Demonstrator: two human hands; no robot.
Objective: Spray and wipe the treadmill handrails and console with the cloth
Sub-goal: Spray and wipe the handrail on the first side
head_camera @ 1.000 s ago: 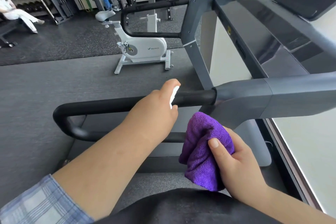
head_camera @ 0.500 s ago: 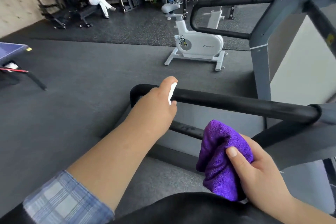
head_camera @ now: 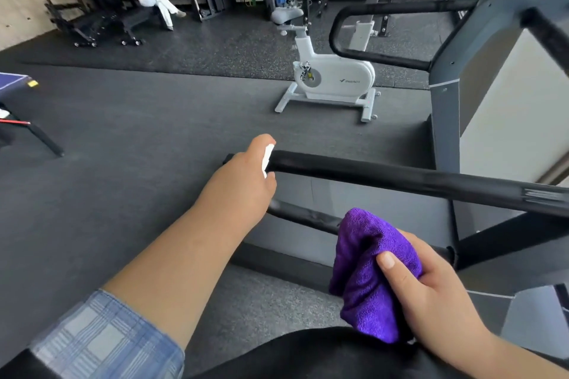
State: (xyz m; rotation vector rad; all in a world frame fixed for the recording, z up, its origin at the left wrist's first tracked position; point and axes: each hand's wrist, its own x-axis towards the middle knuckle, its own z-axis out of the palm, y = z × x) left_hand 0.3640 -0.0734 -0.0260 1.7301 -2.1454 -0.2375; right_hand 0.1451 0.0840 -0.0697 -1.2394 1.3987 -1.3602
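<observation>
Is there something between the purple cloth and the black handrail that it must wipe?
Nothing visible blocks it. The cloth in the right hand sits just below the handrail, with open space between.

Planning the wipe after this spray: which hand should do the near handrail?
Likely the right hand: it already grips the cloth just below the handrail. The left hand is busy holding the sprayer.

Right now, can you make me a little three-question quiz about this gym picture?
1. True or false: the right hand holds a purple cloth.
2. Which hand holds the white spray bottle? A left, B right.
3. Fill in: the bottle is beside the black ___.

Key: 1 true. 2 A, the left hand. 3 handrail.
</observation>
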